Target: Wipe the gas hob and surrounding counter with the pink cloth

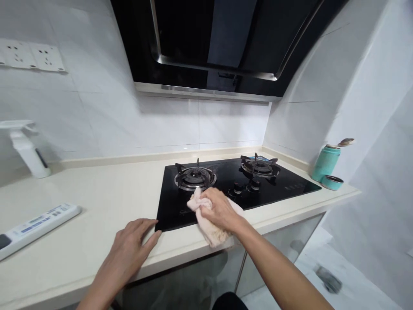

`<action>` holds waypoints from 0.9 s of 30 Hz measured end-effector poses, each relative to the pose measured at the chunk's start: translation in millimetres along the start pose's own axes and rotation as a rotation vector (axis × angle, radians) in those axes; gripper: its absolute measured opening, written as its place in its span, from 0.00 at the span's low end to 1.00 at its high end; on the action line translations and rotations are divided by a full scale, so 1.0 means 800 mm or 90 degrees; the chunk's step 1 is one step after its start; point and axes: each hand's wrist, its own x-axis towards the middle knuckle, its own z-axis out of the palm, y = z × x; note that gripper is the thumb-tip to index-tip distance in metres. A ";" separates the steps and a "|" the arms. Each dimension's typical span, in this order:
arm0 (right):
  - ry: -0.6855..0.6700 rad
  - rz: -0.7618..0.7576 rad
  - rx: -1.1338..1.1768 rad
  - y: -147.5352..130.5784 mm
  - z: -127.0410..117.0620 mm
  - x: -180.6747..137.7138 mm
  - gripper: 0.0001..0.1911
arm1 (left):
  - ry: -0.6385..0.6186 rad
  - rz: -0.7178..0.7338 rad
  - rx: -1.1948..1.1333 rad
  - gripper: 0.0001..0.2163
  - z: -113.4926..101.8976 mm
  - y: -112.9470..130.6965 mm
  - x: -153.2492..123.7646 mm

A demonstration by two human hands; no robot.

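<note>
My right hand [219, 209] is closed around a pale pink cloth [211, 232], pressing it on the front part of the black glass gas stove [174, 211]. The cloth's lower end hangs over the front edge of the counter. Just behind it sits the left burner [195, 175] with its pan support. Resting on the counter at the stove's front left corner, my left hand [130, 245] has its fingers apart and holds nothing. Two control knobs [247, 187] stand to the right of the cloth, and the right burner [260, 165] lies farther back.
A white spray bottle [29, 153] and a long white device or package [41, 226] are on the cream counter [112, 189] at left. A teal jar [326, 163] and its teal lid [332, 182] stand at right. A black range hood [213, 47] overhangs the stove.
</note>
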 end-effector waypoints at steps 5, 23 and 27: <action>0.021 0.130 -0.055 0.043 0.000 0.037 0.18 | -0.009 -0.004 -0.023 0.20 -0.009 0.013 -0.002; -0.095 -0.260 0.052 -0.135 0.088 -0.048 0.20 | 0.055 -0.078 -0.188 0.28 0.002 -0.022 0.001; -0.094 -0.221 0.048 -0.127 0.086 -0.055 0.21 | 0.048 -0.080 -0.154 0.27 -0.005 -0.020 0.001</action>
